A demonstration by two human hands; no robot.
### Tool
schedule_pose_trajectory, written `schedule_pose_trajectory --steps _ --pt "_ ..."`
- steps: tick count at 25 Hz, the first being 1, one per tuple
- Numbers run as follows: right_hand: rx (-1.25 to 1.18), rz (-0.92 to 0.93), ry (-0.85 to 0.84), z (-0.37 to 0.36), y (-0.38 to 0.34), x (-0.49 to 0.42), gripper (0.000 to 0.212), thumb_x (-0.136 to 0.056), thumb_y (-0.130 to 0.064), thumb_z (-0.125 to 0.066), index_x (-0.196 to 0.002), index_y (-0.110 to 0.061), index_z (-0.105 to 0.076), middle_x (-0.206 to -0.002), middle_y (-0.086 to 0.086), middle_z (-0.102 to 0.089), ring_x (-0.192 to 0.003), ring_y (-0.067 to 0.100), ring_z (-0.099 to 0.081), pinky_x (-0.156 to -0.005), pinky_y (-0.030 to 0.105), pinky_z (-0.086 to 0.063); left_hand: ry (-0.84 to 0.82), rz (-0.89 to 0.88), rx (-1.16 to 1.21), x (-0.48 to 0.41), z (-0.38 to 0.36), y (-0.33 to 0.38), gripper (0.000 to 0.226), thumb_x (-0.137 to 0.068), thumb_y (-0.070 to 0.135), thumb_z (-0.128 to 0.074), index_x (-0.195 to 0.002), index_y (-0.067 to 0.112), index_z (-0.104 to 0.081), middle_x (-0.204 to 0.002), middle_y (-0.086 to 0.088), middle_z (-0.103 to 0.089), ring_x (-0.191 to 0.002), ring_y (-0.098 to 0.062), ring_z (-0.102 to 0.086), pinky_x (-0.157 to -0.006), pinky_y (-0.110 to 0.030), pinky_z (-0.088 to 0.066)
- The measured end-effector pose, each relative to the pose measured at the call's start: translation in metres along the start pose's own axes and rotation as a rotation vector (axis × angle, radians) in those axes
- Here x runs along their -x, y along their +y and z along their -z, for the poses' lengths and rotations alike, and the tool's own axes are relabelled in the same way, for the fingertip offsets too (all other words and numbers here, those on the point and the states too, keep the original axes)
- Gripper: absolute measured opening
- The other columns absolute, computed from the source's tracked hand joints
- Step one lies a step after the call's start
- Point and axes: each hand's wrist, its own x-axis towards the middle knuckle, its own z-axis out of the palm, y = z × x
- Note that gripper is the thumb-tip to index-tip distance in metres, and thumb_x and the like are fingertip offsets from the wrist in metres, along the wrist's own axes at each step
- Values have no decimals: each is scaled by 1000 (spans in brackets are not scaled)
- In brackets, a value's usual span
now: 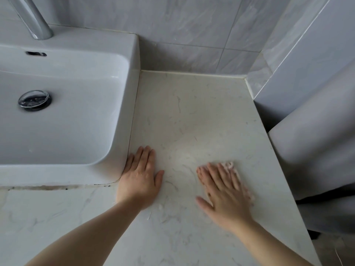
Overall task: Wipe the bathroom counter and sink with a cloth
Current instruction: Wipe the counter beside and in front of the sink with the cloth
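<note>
Forearms (92, 233): nearest to me, two bare arms reached up from the bottom edge over the table, elbows cut off.
Table (192, 116): pale veined stone, running from the sink to the tiled corner; it carried both hands and the cloth.
Sink (125, 104): white basin on the left, its far left out of view; a dark grimy line (48, 187) ran along its front foot.
Grey drape (317, 150): hung beside the table's right edge; curtain or towel, I could not tell.
Faucet (32, 18): only the lower spout showed.
Right hand (224, 192): flat on the cloth near the table's right edge, fingers straight and spread, pressing rather than gripping; blurred.
Left hand (139, 181): flat on bare table, fingers straight, its outer edge against the sink's corner, holding nothing.
Cloth (229, 166): pinkish-white, mostly hidden under the right hand, a rumpled edge showing past the fingertips. It looked soft, light and limp, so I judged a flat palm would drive it better than a pinch. To lift it, a bunched edge seemed the place.
Drain plug (35, 100): chrome, in the basin floor.
</note>
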Motion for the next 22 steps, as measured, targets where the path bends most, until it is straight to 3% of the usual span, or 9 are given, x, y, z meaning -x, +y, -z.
schedule_pose_trajectory --steps 2,4,7,11,13,16,18,20,22 --pt "41 6 10 0 20 10 79 -89 -68 1 -144 -20 -31 -147 5 -40 -136 26 -36 -110 41 -12 -6 -1 1 0 0 0 63 -88 42 -30 -130 0 -48 -135 -16 -50 -129 -29 -43 -109 -34 -12" --pt "25 -192 73 7 43 -21 89 -81 -73 11 -150 -25 -16 -157 1 -20 -144 23 -18 -114 38 1 5 -5 2 0 -1 0 63 -88 42 -28 -132 0 -47 -137 -16 -48 -130 -29 -41 -109 -34 -10" --pt "-45 -356 64 15 26 -69 78 -83 -71 -4 -149 -31 -11 -159 -4 -7 -146 21 -3 -116 44 1 -2 -4 7 0 -1 0 64 -88 43 -27 -133 1 -45 -139 -15 -46 -132 -29 -39 -111 -33 -10" --pt "-29 138 31 -2 -26 -24 77 -88 -69 -4 -139 -23 -40 -145 2 -44 -133 28 -41 -107 48 -19 0 -9 2 -1 -2 -1 61 -88 41 -31 -130 -1 -49 -135 -17 -50 -128 -31 -44 -108 -36 -16" --pt "41 205 14 1 -1 -15 78 -88 -69 -1 -140 -23 -37 -145 2 -44 -133 25 -41 -107 45 -19 4 -5 1 -1 0 0 61 -88 40 -31 -130 0 -49 -135 -16 -51 -128 -31 -44 -107 -36 -16" --pt "-29 -226 89 12 61 -58 91 -74 -73 12 -149 -30 -17 -158 -3 -17 -145 21 -14 -115 42 -5 13 6 8 -1 -1 0 60 -88 41 -32 -130 1 -49 -135 -15 -51 -128 -30 -44 -108 -35 -15" --pt "-72 -377 83 18 53 -76 86 -78 -70 5 -148 -29 -21 -157 -1 -20 -144 23 -15 -116 45 -5 18 8 14 0 -1 0 60 -87 41 -32 -129 1 -50 -134 -15 -51 -127 -30 -45 -108 -34 -16" --pt "-22 -107 99 9 20 -53 80 -87 -68 0 -142 -23 -36 -148 5 -40 -135 28 -38 -109 46 -17 20 9 23 0 -1 0 60 -87 40 -33 -129 1 -50 -134 -16 -51 -127 -31 -45 -108 -34 -16" --pt "46 217 41 -6 7 -12 74 -90 -66 -6 -138 -20 -39 -143 5 -47 -131 28 -42 -104 49 -22 12 14 27 0 -1 0 60 -87 40 -33 -129 0 -49 -135 -16 -50 -127 -30 -44 -109 -35 -17"
